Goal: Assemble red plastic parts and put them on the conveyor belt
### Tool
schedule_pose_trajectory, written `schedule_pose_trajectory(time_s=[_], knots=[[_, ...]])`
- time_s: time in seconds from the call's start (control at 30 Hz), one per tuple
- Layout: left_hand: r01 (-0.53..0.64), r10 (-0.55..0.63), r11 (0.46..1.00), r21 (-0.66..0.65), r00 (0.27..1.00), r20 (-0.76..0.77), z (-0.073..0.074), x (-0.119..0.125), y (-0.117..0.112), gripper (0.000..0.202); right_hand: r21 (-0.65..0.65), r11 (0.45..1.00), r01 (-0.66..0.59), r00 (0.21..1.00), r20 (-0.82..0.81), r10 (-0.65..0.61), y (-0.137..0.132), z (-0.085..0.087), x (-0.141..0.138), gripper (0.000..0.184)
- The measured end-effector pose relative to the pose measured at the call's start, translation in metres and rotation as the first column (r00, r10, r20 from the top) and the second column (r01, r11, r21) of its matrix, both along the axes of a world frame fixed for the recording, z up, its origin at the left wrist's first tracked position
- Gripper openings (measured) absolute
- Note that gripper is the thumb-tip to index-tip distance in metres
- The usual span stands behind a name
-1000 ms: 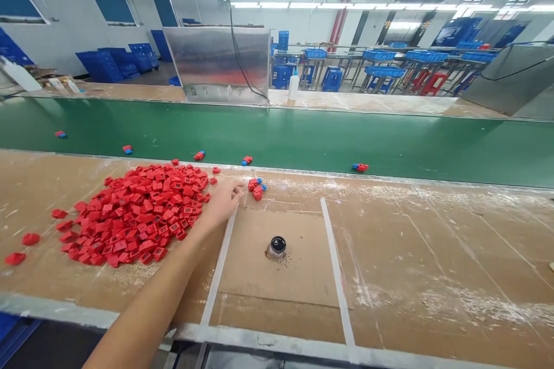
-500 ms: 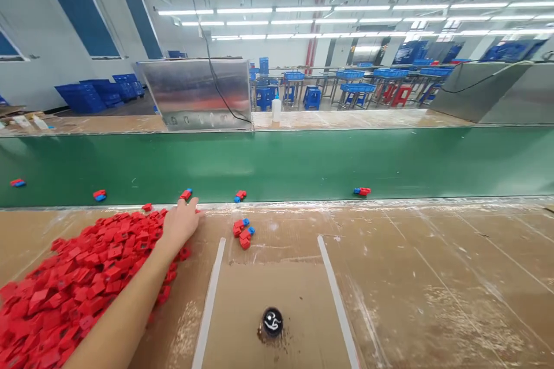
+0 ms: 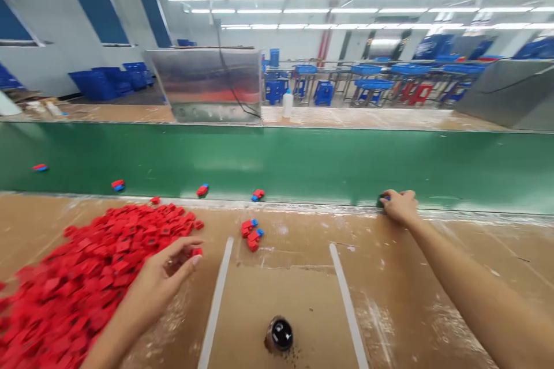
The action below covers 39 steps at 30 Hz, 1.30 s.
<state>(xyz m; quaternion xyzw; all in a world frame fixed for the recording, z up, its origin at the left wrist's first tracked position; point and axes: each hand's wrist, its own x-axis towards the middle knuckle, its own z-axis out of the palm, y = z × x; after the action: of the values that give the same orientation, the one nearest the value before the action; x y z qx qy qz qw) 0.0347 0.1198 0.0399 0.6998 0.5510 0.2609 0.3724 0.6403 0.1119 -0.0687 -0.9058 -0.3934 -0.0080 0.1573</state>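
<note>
My left hand (image 3: 167,274) hovers at the right edge of a big pile of red plastic pieces (image 3: 86,265) on the cardboard-covered bench. Its thumb and fingers are curled, pinching one red piece (image 3: 197,252) at the fingertips. My right hand (image 3: 400,206) is stretched out to the near edge of the green conveyor belt (image 3: 303,161). Its fingers are closed over a small piece (image 3: 383,199), of which only a dark blue bit shows. A small cluster of red and blue pieces (image 3: 251,234) lies between my hands.
Assembled red and blue pieces ride the belt (image 3: 202,189) (image 3: 258,194) (image 3: 118,185) (image 3: 40,168). A small black round jar (image 3: 279,334) sits between two white tape strips (image 3: 346,300). Beyond the belt stand a metal box (image 3: 208,83), a white bottle (image 3: 287,105) and blue crates and stools.
My left hand drew back from the pile's far edge toward me, now pinching a red piece. My right arm came into view and reached the belt edge, covering the piece there.
</note>
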Motion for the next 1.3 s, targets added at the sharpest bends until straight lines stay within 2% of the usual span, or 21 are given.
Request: schedule_pose_trajectory(time_s=[0.07,0.17,0.27,0.37,0.47,0.53,0.67,0.73,0.87,1.0,1.17,1.3], knots=[[-0.066,0.085,0.992,-0.108,0.981,0.177,-0.006,0.000,-0.034,0.045,-0.042,0.999,0.016,0.999,-0.032,-0.017,-0.006,0.001,0.003,0.017],[-0.109,0.208,0.957,-0.268,0.903,0.377,-0.019,0.001,-0.068,0.039,-0.074,0.997,0.002,0.997,-0.078,-0.008,-0.020,0.010,0.008,0.015],[-0.073,0.288,0.921,-0.382,0.789,0.542,-0.031,0.005,-0.089,0.034,-0.039,0.998,-0.057,0.993,-0.108,0.052,-0.034,0.024,0.003,0.025],[-0.026,0.330,0.896,-0.443,0.708,0.625,-0.038,0.010,-0.103,0.037,0.010,0.976,-0.217,0.956,-0.198,0.215,-0.054,0.032,-0.015,0.029],[0.002,0.322,0.891,-0.454,0.702,0.635,-0.042,0.014,-0.111,0.039,0.070,0.905,-0.419,0.837,-0.357,0.415,-0.086,0.030,-0.049,0.025],[0.021,0.307,0.893,-0.450,0.704,0.641,-0.045,0.015,-0.114,0.036,0.121,0.845,-0.522,0.744,-0.420,0.520,-0.114,0.026,-0.078,0.029],[0.047,0.299,0.889,-0.456,0.695,0.654,-0.049,0.018,-0.117,0.034,0.258,0.721,-0.644,0.564,-0.478,0.674,-0.168,0.025,-0.141,0.036],[0.058,0.299,0.884,-0.463,0.691,0.658,-0.050,0.019,-0.118,0.035,0.308,0.674,-0.672,0.508,-0.471,0.721,-0.186,0.029,-0.168,0.035],[0.095,0.328,0.859,-0.503,0.653,0.683,-0.048,0.019,-0.121,0.036,0.260,0.671,-0.694,0.561,-0.389,0.731,-0.206,0.038,-0.198,0.031],[0.136,0.303,0.852,-0.505,0.659,0.688,-0.047,0.021,-0.126,0.039,0.236,0.685,-0.690,0.616,-0.305,0.726,-0.215,0.035,-0.201,0.033],[0.224,0.135,0.868,-0.443,0.752,0.645,-0.054,0.024,-0.134,0.054,0.170,0.691,-0.702,0.678,-0.135,0.722,-0.224,0.023,-0.191,0.034],[0.225,0.050,0.896,-0.383,0.806,0.590,-0.059,0.025,-0.134,0.034,0.129,0.669,-0.732,0.673,-0.012,0.740,-0.231,0.019,-0.188,0.033]])
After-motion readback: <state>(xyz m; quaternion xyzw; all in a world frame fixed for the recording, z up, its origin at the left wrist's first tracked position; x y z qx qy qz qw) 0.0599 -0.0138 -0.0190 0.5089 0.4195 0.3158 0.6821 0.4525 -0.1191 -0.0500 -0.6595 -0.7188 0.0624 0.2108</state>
